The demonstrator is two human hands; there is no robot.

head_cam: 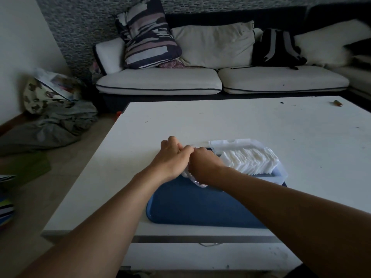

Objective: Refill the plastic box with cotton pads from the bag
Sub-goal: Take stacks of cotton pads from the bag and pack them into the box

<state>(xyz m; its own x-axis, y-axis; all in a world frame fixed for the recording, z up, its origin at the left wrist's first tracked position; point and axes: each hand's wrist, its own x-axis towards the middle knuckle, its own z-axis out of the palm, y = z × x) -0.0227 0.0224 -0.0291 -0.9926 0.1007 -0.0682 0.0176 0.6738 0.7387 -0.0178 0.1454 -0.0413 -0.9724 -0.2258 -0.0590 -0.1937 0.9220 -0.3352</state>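
Observation:
A clear plastic box [281, 174] lies open on a blue tray [190, 207], its lid [234, 144] folded back behind it. A row of white cotton pads [253, 160] fills the box. Both hands meet just left of the box over the tray's far left corner. My left hand [172, 157] and my right hand [202, 162] grip a crumpled clear plastic bag [195, 181] between them. Only a bit of the bag shows below the hands; what it holds is hidden.
The tray sits near the front of a white low table [241, 121]. A small brown object [338, 103] lies at the table's far right corner. Behind stands a sofa [160, 81] with cushions and a black backpack [278, 48]. Clothes and bags [50, 117] lie on the floor left.

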